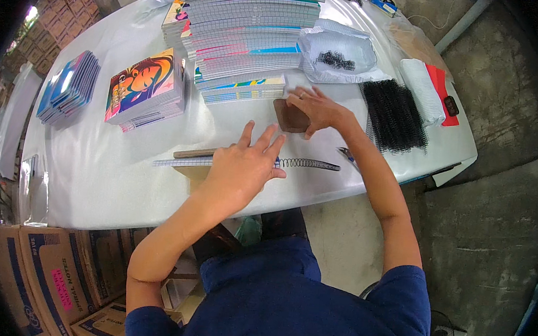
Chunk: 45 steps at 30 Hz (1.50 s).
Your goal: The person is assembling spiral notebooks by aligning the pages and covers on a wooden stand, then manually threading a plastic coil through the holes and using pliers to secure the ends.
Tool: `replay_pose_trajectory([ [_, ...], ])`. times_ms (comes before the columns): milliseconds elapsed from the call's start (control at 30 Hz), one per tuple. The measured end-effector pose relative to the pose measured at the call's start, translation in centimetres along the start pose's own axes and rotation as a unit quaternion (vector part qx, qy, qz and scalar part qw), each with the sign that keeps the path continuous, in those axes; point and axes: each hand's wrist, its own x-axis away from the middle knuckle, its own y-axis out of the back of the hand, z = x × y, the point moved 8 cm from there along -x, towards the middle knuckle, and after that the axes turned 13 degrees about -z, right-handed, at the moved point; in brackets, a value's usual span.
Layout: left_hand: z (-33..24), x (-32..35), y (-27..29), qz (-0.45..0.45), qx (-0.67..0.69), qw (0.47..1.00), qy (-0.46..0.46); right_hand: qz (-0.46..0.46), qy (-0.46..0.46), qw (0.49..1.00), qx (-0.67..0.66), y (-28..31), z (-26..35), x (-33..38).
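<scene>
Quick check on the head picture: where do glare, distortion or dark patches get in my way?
In the head view, a pale glare streak crosses the blue notebook stack; the fisheye bends the white table edge and the corners go black; the black coils merge into a dark mass, hard to separate; the left hand is evenly lit.

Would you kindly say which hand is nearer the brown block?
Right: the right hand is at the brown block, on its right; the left hand is farther left, nearer the body.

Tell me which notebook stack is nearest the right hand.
The tallest notebook stack, just beyond the right hand; the orange-patterned stack and blue-covered stack stand farther left.
</scene>
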Motion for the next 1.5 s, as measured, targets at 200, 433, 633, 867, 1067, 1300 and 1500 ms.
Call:
replay_pose_trajectory([
  [200,2.8,0.8,2.9,-0.180,0.018,0.979,0.094,0.037,-0.063,0.837,-0.542,4.8,2.2,1.0],
  [433,3.7,1.6,3.8,-0.207,0.075,0.964,0.147,0.048,0.039,0.847,-0.528,7.9,7.5,0.3],
  [633,4.5,2.7,4.3,-0.246,0.052,0.956,0.154,0.041,0.064,0.790,-0.608,8.0,8.7,0.0],
  [867,5.8,3.5,4.6,-0.269,0.045,0.949,0.157,0.049,0.047,0.808,-0.585,7.5,9.8,-1.5],
  [1067,6.5,3.8,5.0,-0.288,0.043,0.943,0.159,0.049,0.022,0.851,-0.523,7.4,10.1,-2.8],
  [1300,7.5,4.8,4.9,-0.279,0.020,0.943,0.181,0.072,0.014,0.843,-0.532,6.2,10.5,-3.5],
  [1500,7.8,5.0,5.1,-0.289,0.027,0.938,0.188,0.057,0.042,0.761,-0.645,6.6,10.6,-3.5],
])
